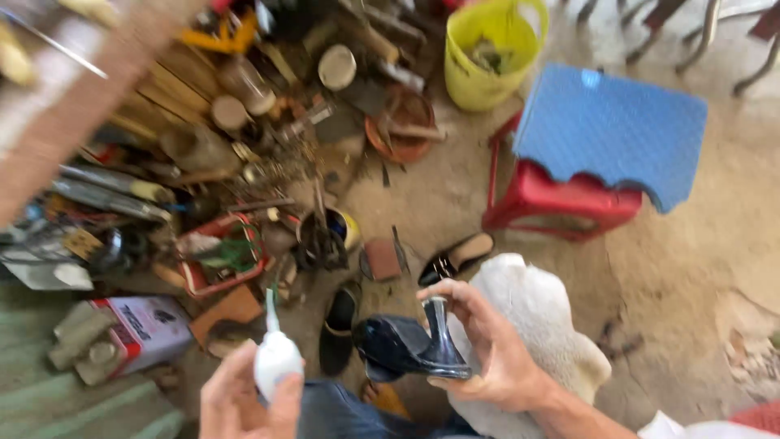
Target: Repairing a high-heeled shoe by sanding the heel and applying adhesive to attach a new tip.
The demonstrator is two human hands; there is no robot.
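My right hand grips a glossy black high-heeled shoe, sole side up, with the thin heel pointing upward between my fingers. My left hand holds a small white squeeze bottle with a thin pale nozzle pointing up, to the left of the shoe and apart from it. Under my right hand lies a white cloth over my knee. A second black shoe with a tan insole rests on the sandy floor just beyond the held one.
A red plastic stool with a blue mat stands at right. A yellow bucket sits at the back. At left there is a heap of tools, tins, a red basket and a white box.
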